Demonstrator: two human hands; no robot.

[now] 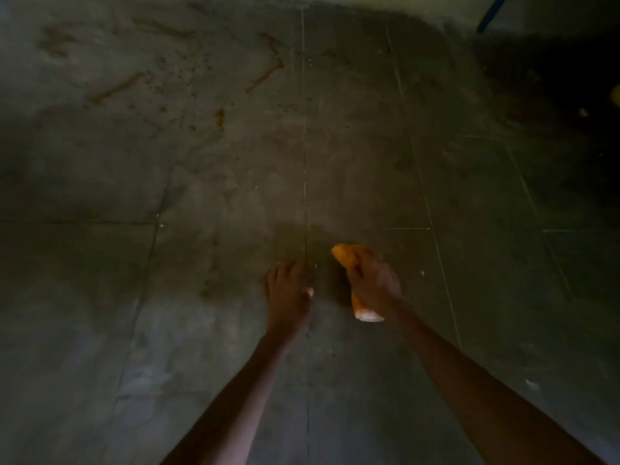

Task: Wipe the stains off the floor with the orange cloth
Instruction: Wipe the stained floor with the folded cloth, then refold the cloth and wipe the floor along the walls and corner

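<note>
Head view looks down on a dim floor [235, 203] of large grey tiles, dull and mottled, with thin pale grout lines running away from the viewer and crossing at a few seams. Light is poor and the picture is soft, so fine detail is lost.

Both bare forearms reach forward from the lower edge. Right hand [374, 283] makes the grip: its fingers are curled tight around the cloth [349, 260], an orange, soft, bunched wad. One rounded end of the cloth sticks out beyond the grip on the far side, and a paler, folded end shows below the grip, near the wrist. Whether the cloth presses on the floor or sits just above it cannot be told. A dark shadow lies just left of the grip.

Left hand [288, 290] is just beside the grip on its left, apart from it, fingers spread and loose, holding nothing; it lies flat toward the floor, straddling a grout line.

Stains [219, 117] lie well beyond the grip and to its left: brownish-orange streaks and scattered specks, some long and slanted, one a short thick blot. Fainter smears show on the tiles nearer the grip's left.

Far beyond the grip to the right the floor falls into deep shadow, where a blue slanted bar [491, 13] crosses the top corner.
</note>
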